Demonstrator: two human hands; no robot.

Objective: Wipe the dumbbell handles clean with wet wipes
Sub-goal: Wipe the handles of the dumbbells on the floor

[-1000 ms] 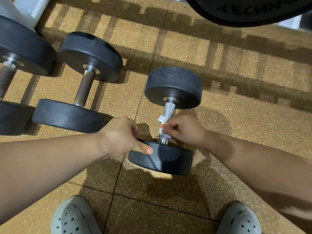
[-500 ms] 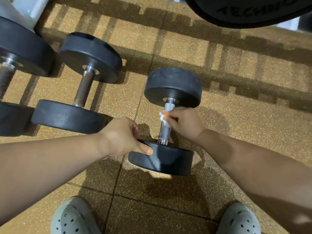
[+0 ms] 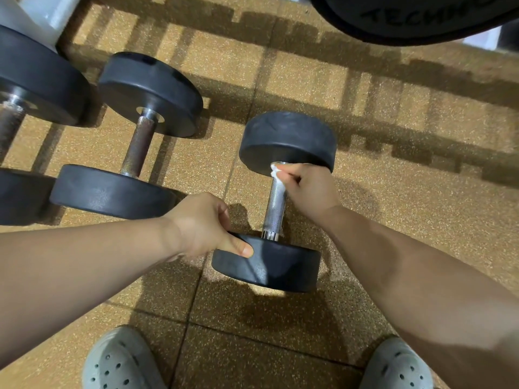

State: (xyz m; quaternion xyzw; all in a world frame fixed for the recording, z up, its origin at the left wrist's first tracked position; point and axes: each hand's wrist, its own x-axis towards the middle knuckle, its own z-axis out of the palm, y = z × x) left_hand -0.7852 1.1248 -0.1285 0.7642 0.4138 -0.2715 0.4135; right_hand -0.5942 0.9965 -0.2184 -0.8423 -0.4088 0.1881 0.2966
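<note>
- The left hand (image 3: 202, 223) is gripping the near head of the dumbbell (image 3: 266, 266), which is lying on the floor (image 3: 393, 192); its thumb is pressing on the rim.
- The right hand (image 3: 306, 186) is curling round the far end of the handle (image 3: 276, 204), pinching a wet wipe (image 3: 276, 171) against the steel just beside the far head.
- Wiping seems to be under way; the next move is probably calling for a stroke down the bare knurled stretch.
- A second dumbbell (image 3: 137, 144), its handle looking rusty, is lying further left.
</note>
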